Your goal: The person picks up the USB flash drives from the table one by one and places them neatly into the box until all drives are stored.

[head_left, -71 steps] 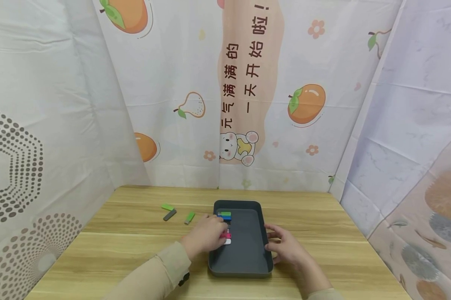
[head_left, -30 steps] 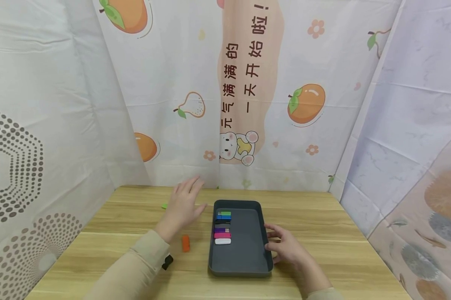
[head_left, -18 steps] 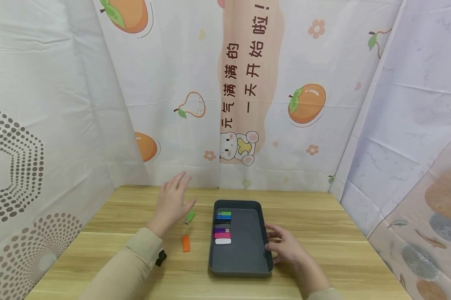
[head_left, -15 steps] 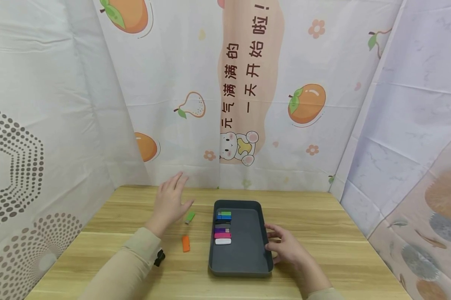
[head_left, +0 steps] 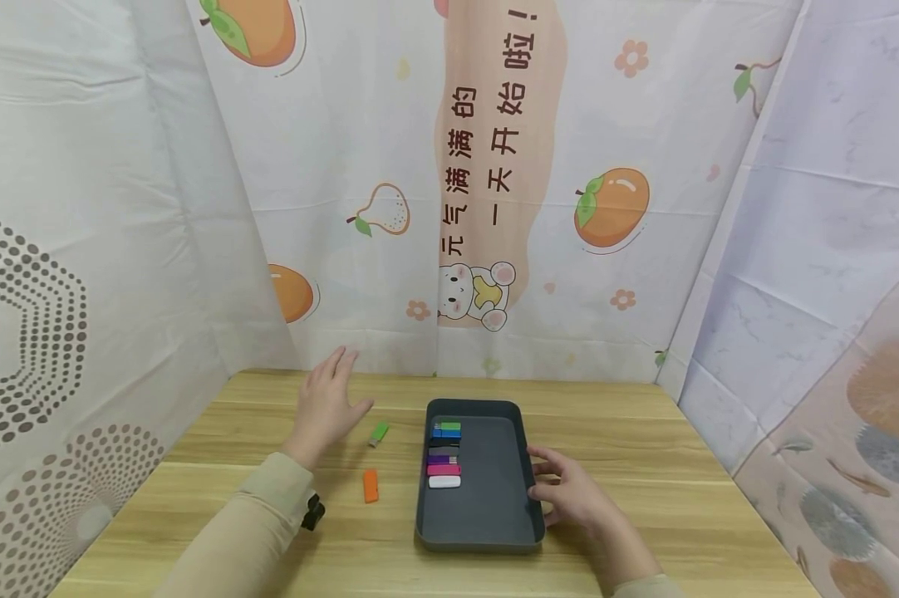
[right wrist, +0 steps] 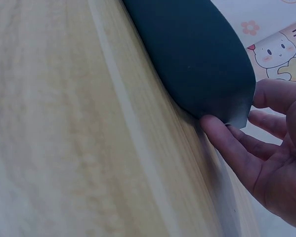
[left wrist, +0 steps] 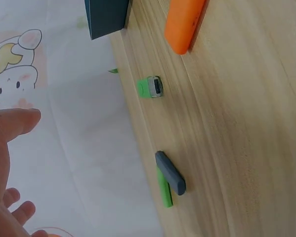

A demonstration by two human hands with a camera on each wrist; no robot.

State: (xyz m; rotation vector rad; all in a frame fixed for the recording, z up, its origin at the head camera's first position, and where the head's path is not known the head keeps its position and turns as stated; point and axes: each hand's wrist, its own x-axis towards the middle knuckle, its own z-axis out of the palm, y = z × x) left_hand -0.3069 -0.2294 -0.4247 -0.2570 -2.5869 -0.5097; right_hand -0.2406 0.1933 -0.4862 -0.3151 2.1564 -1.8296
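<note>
My left hand hovers over the left of the table with fingers spread, holding nothing. In the left wrist view, a grey USB stick lies across a green one; the hand covers this pair in the head view. A second green USB stick, metal plug showing, lies right of the hand, and an orange one is nearer me. The right hand touches the right wall of a dark grey tray with loosely bent fingers. Along the tray's left side several USB sticks lie in a column, a white one nearest.
The wooden table ends at a printed cloth backdrop, with more cloth hanging on both sides. A small black item shows at my left wrist.
The left hand has left the sticks in the tray and moved left over the table, fingers spreading. The orange stick has come into sight. My right hand stays at the tray wall.
</note>
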